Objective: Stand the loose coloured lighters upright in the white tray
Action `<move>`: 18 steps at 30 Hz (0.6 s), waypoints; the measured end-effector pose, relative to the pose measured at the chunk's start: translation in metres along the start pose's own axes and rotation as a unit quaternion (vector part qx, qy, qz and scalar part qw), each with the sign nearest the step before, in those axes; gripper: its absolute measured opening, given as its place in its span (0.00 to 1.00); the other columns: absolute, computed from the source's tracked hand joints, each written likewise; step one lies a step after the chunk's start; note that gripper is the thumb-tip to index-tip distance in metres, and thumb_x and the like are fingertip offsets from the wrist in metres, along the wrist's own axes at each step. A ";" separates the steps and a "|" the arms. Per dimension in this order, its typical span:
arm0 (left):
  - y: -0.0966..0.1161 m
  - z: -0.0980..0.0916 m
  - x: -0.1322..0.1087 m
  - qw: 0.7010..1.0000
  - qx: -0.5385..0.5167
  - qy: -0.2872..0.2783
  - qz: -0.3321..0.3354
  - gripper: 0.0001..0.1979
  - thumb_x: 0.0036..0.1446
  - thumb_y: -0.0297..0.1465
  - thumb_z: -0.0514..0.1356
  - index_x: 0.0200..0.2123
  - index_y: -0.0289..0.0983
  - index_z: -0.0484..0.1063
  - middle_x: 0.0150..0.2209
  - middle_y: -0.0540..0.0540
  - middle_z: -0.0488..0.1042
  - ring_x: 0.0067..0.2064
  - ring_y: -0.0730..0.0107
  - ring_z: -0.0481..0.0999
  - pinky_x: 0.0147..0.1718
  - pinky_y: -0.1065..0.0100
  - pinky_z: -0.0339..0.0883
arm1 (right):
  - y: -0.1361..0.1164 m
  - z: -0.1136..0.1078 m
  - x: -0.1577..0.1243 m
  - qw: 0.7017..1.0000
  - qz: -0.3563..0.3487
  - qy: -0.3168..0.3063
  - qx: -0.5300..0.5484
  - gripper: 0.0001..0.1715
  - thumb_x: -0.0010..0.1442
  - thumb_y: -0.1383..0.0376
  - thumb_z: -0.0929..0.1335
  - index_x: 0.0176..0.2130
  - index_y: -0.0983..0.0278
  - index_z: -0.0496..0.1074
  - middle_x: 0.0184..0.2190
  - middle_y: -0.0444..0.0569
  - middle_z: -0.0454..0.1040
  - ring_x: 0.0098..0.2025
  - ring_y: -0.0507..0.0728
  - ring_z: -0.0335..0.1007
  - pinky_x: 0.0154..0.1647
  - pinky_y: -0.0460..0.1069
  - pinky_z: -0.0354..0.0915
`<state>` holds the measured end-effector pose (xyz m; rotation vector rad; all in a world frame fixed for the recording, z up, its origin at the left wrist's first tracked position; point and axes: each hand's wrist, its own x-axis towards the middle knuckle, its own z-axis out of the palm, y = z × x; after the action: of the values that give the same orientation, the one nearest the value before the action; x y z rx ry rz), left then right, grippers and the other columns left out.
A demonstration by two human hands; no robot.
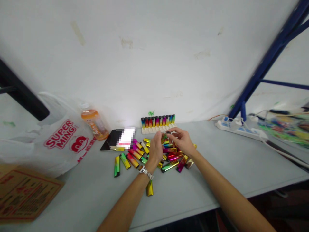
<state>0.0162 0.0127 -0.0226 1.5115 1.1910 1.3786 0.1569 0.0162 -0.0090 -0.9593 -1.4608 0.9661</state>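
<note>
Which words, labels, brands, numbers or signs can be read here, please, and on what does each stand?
"SUPER MING": in red on the bag.
"m", or a mark shaped like it: in the red logo below that.
Red characters lower on the bag: too blurred.
Bottle label: too blurred.
Box print: too small and blurred.
Green wall scribble: unreadable.
Lighters: no legible text.

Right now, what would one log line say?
left hand: beside right; right hand: at green lighter, grip unclear; lighter row: upright in white rack; loose lighters: scattered on table
</note>
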 end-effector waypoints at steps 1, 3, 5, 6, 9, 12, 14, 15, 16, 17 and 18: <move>0.002 -0.001 0.000 0.999 0.021 0.004 0.027 0.25 0.66 0.47 0.41 0.38 0.38 0.72 0.40 0.43 0.74 0.44 0.63 0.73 0.46 0.62 0.66 | 0.000 -0.007 0.004 1.000 0.001 0.013 0.013 0.21 0.55 0.52 0.72 0.42 0.64 0.72 0.21 0.43 0.71 0.21 0.51 0.67 0.18 0.44 0.64; 0.004 -0.001 0.000 0.995 0.063 0.025 0.079 0.21 0.67 0.44 0.43 0.43 0.38 0.70 0.46 0.43 0.72 0.50 0.63 0.70 0.54 0.60 0.62 | 0.002 -0.022 0.014 0.998 -0.021 0.051 0.027 0.22 0.53 0.52 0.73 0.40 0.65 0.71 0.24 0.45 0.74 0.25 0.53 0.72 0.19 0.45 0.68; 0.004 -0.002 0.000 0.989 0.088 0.046 0.112 0.18 0.67 0.42 0.46 0.45 0.39 0.69 0.48 0.43 0.70 0.53 0.64 0.67 0.57 0.60 0.58 | 0.007 -0.038 0.028 0.996 -0.043 0.076 0.008 0.22 0.52 0.52 0.73 0.39 0.65 0.72 0.28 0.47 0.76 0.29 0.55 0.75 0.21 0.47 0.71; 0.003 -0.001 0.001 0.987 0.094 0.049 0.122 0.17 0.67 0.41 0.46 0.45 0.39 0.68 0.48 0.43 0.70 0.53 0.64 0.67 0.57 0.60 0.58 | 0.011 -0.046 0.036 0.995 -0.054 0.084 -0.008 0.22 0.52 0.53 0.73 0.40 0.65 0.72 0.30 0.47 0.76 0.30 0.55 0.75 0.22 0.47 0.72; 0.000 0.000 0.002 0.985 0.102 0.035 0.132 0.16 0.68 0.40 0.45 0.42 0.39 0.69 0.45 0.44 0.71 0.52 0.65 0.68 0.56 0.61 0.59 | 0.027 -0.064 0.061 0.991 -0.066 0.078 -0.083 0.19 0.53 0.55 0.72 0.41 0.65 0.72 0.32 0.47 0.76 0.31 0.56 0.76 0.24 0.48 0.73; -0.003 0.001 0.004 0.985 0.111 0.024 0.126 0.17 0.68 0.39 0.45 0.37 0.39 0.70 0.43 0.45 0.72 0.50 0.64 0.69 0.55 0.61 0.59 | 0.044 -0.071 0.084 0.982 -0.073 0.056 -0.165 0.15 0.55 0.58 0.70 0.41 0.64 0.73 0.35 0.48 0.76 0.33 0.56 0.76 0.25 0.49 0.73; -0.005 0.001 0.005 0.986 0.115 0.021 0.121 0.17 0.68 0.38 0.45 0.36 0.39 0.71 0.42 0.45 0.72 0.50 0.63 0.69 0.55 0.60 0.59 | 0.051 -0.072 0.096 0.971 -0.087 0.046 -0.220 0.12 0.56 0.62 0.69 0.40 0.64 0.73 0.36 0.49 0.77 0.34 0.56 0.76 0.29 0.49 0.73; -0.005 0.000 0.005 0.986 0.116 0.021 0.120 0.17 0.68 0.38 0.45 0.35 0.39 0.71 0.42 0.45 0.72 0.50 0.63 0.69 0.55 0.60 0.59 | 0.054 -0.072 0.100 0.963 -0.094 0.038 -0.248 0.11 0.56 0.64 0.68 0.40 0.64 0.74 0.36 0.48 0.78 0.34 0.55 0.76 0.32 0.50 0.73; -0.005 0.000 0.005 0.986 0.116 0.020 0.118 0.18 0.68 0.38 0.45 0.35 0.39 0.71 0.42 0.45 0.72 0.50 0.64 0.69 0.55 0.60 0.59 | 0.055 -0.071 0.104 0.956 -0.101 0.031 -0.274 0.11 0.56 0.65 0.68 0.40 0.65 0.74 0.36 0.48 0.78 0.33 0.55 0.76 0.34 0.51 0.73; -0.005 0.000 0.005 0.986 0.116 0.020 0.116 0.18 0.68 0.38 0.45 0.35 0.39 0.71 0.41 0.45 0.72 0.49 0.64 0.69 0.55 0.60 0.59 | 0.055 -0.071 0.106 0.949 -0.105 0.022 -0.297 0.10 0.56 0.66 0.68 0.40 0.65 0.75 0.35 0.48 0.79 0.33 0.55 0.76 0.37 0.51 0.72; -0.005 0.000 0.005 0.987 0.114 0.018 0.115 0.17 0.68 0.38 0.45 0.35 0.39 0.71 0.41 0.45 0.72 0.49 0.64 0.69 0.55 0.60 0.59 | 0.055 -0.070 0.109 0.942 -0.108 0.014 -0.317 0.10 0.56 0.67 0.68 0.40 0.65 0.76 0.35 0.48 0.79 0.33 0.55 0.76 0.39 0.51 0.72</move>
<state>0.0153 0.0186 -0.0257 1.8410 1.2622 1.4620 0.2205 0.1415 -0.0178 -1.2227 -1.8534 0.3088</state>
